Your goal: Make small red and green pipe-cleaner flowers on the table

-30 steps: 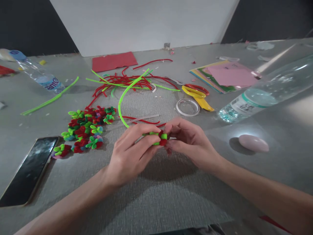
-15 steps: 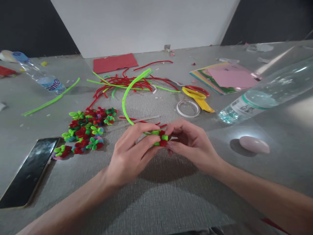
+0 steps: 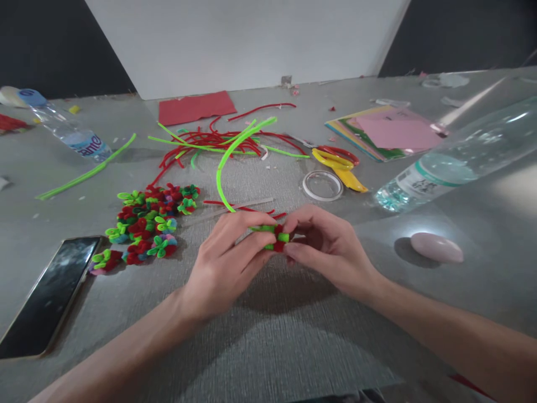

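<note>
Between my two hands is a small red and green pipe-cleaner piece (image 3: 280, 238), partly hidden by fingers. My left hand (image 3: 232, 257) is closed on its left side. The fingertips of my right hand (image 3: 325, 240) pinch its right end. A long bright green pipe cleaner (image 3: 222, 165) curves up from behind my left fingers toward the back; whether it joins the small piece is hidden. Left of my hands lies a cluster of finished-looking pipe-cleaner strawberries (image 3: 140, 226), red with green loops on top. A red pipe cleaner (image 3: 241, 207) lies just beyond my fingers.
Loose red pipe cleaners (image 3: 205, 143) pile up behind my hands. Scissors (image 3: 335, 162) lie beside a tape roll (image 3: 323, 186). Water bottles stand out on the left (image 3: 84, 140) and right (image 3: 436, 173). A phone (image 3: 50, 296), a mouse (image 3: 436, 248) and paper sheets (image 3: 394, 131) lie around.
The free end of the long green pipe cleaner has swung a little to the right. Both hands keep nearly the same place and grip.
</note>
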Motion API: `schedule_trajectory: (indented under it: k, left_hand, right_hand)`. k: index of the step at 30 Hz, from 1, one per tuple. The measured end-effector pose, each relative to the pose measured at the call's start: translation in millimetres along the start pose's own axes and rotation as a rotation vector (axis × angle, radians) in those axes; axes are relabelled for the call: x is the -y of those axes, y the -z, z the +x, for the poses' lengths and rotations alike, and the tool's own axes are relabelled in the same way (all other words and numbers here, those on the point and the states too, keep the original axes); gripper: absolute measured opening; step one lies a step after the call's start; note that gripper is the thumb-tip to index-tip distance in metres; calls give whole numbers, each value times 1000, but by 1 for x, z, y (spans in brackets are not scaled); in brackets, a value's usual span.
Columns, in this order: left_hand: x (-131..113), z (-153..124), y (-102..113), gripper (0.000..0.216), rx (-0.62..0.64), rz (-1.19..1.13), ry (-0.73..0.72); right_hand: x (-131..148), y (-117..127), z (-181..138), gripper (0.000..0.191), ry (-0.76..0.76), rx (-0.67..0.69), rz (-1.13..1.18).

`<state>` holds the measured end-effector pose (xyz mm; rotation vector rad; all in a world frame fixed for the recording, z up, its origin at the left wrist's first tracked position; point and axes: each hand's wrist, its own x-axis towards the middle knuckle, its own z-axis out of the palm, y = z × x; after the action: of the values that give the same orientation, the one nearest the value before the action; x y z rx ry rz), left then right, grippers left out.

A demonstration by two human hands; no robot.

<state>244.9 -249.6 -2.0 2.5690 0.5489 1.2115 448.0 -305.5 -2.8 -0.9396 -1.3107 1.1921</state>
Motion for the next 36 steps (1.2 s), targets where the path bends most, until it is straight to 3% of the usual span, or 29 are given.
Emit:
schedule_trajectory:
  k: [5,9,15,23,36]
  left_hand:
    - [4,-3,-3,10,20,50,25]
    - [4,-3,-3,7,43,33,53]
    - [5,0,-3,6,60,0,72]
    - [7,2,0,4,102,-50,68]
    - [9,4,-1,9,107,-149,63]
  right_hand:
    - [0,0,1,4,-14,-51,-90]
    - [-1,0,-1,2,-7,-27,-141]
    - [0,5,-2,19,58,46,-314]
    - [0,11,5,12,124,98,-508]
    - [5,10,2,9,96,91,-471]
